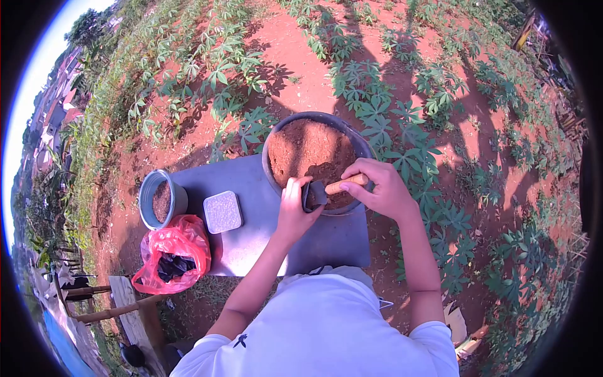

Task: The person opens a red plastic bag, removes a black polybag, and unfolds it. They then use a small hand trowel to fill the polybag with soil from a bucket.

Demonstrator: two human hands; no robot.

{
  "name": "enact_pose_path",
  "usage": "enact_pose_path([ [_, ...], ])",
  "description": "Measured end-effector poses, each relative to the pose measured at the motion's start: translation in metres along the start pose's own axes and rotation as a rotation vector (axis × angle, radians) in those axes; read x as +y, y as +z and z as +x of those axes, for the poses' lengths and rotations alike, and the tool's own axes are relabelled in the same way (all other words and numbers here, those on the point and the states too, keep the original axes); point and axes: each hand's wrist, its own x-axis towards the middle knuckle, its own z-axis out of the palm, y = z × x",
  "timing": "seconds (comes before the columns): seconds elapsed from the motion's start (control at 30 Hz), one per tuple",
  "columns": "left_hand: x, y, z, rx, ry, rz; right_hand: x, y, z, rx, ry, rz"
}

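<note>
My right hand (384,190) is closed around the wooden handle of a small trowel (342,184), whose dark blade points left. In my left hand (293,212) is a small black plant pot or bag (307,200), tilted at the trowel's blade; its inside is mostly hidden. Both hands are over the near rim of a large dark tub (268,164) of loose reddish-brown soil (311,147).
The tub stands on a grey table (251,179). Left on it are a square container (222,212) with a pale speckled top, a grey-blue bucket (146,201) with soil, and a red plastic bag (196,242) holding black plastic. Leafy plants (377,119) grow beyond.
</note>
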Motion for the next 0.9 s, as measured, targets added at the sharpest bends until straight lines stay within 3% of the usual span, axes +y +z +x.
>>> enact_pose_path([
  [0.33, 0.000, 0.000, -0.002, 0.051, 0.034, -0.073, -0.017, -0.008, 0.010, 0.055, -0.079, -0.112],
  [0.6, -0.003, 0.005, -0.006, 0.042, -0.002, -0.100, -0.015, 0.012, 0.015, -0.025, -0.176, -0.144],
  [0.83, -0.004, 0.003, -0.008, 0.050, 0.014, -0.111, -0.024, -0.003, 0.018, 0.032, -0.142, -0.163],
  [0.9, -0.002, 0.004, -0.008, 0.049, 0.022, -0.112, -0.021, 0.005, 0.019, -0.060, -0.119, -0.161],
])
